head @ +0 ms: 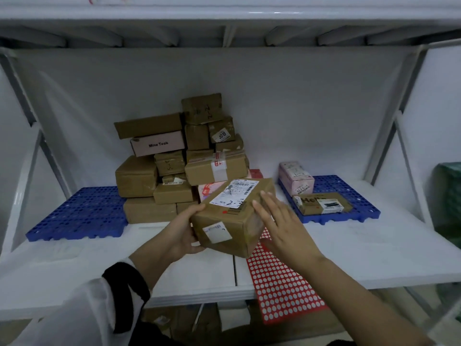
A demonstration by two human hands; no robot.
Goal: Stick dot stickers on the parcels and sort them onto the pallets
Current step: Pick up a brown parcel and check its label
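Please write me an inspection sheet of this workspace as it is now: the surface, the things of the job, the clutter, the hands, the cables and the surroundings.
Surface: white shelf board, two panels joined in the middle.
Job's things: brown parcel held above the board's front; sticker sheet under it, overhanging the front edge; left pallet, blue; right pallet, blue, bearing a pink parcel and a flat "Hello" parcel; parcel pile between the pallets.
Clutter: nothing seen.
Grips: left hand grips the brown parcel's left end; right hand, fingers straight, at its right side.
Cables: nothing seen.
Surroundings: upper shelf above; green object at the right edge, blurred.
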